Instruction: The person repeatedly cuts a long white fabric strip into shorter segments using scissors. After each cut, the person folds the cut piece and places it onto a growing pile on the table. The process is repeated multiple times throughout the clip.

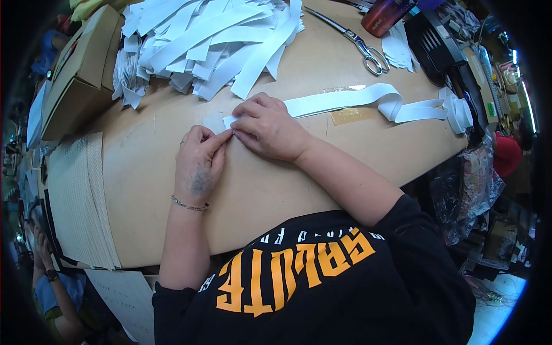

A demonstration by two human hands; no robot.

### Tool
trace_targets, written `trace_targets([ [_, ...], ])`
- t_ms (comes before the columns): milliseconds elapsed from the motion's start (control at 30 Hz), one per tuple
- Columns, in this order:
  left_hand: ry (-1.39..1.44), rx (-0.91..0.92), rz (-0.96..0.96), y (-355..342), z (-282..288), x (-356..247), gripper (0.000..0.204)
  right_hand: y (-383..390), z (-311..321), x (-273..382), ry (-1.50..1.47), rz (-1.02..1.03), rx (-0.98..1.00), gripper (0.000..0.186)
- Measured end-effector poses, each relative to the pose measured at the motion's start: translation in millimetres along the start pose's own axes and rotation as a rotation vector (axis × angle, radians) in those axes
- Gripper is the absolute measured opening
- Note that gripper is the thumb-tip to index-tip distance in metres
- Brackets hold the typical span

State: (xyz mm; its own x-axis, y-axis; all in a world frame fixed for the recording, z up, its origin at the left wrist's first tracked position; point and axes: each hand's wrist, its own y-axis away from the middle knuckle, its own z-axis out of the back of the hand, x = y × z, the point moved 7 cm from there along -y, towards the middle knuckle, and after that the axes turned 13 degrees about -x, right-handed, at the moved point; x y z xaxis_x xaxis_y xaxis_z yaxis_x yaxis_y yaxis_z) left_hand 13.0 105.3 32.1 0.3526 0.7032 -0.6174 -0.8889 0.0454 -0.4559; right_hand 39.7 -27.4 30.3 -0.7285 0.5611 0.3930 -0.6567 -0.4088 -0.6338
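A wide white elastic band [330, 103] lies across the table, its left end under my fingers. My right hand [267, 127] is closed on that end, fingers bent over it and thumb at its near edge. The fingertips of my left hand [200, 155] are pinched together and meet the right thumb at the band's near corner; whatever they hold is too small to make out. A translucent whitish patch [213, 122] lies on the tabletop just beyond the left hand. Toward the right the band loops up and runs to a white roll [458, 115] at the table's edge.
A large heap of cut white strips [213, 43] covers the far middle. Silver scissors [359, 43] and a dark red bottle [386, 16] lie far right, near a black tray [437, 46]. Brown tape [352, 116] sticks to the table [276, 190]. At left are a cardboard box [86, 75] and woven cream sheets [77, 195].
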Motion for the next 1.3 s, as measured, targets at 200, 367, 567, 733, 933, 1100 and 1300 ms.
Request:
trace_targets([
  [200,-0.036,-0.004,0.030,0,0,0,0.019,1,-1,-1,0.016,-0.012,0.003,0.015],
  [367,-0.045,-0.034,0.000,-2,-3,1,0.018,6,3,-2,0.095,0.040,-0.017,0.021],
  [567,-0.009,-0.057,-0.008,-1,-1,1,0.015,33,88,-42,0.237,-0.099,-0.105,0.027],
  [733,-0.009,-0.058,-0.005,-1,-3,1,0.015,83,198,-86,0.477,-0.230,-0.258,0.030],
  [933,-0.007,-0.023,0.002,0,-5,5,0.020,108,249,-114,0.578,-0.378,-0.423,0.060],
  [1100,-0.003,-0.032,-0.012,0,-6,10,0.021,106,215,-147,0.395,-0.792,-0.253,0.076],
  [1300,-0.002,-0.050,0.015,0,-7,6,0.019,113,223,-173,0.686,-0.723,-0.234,0.055],
])
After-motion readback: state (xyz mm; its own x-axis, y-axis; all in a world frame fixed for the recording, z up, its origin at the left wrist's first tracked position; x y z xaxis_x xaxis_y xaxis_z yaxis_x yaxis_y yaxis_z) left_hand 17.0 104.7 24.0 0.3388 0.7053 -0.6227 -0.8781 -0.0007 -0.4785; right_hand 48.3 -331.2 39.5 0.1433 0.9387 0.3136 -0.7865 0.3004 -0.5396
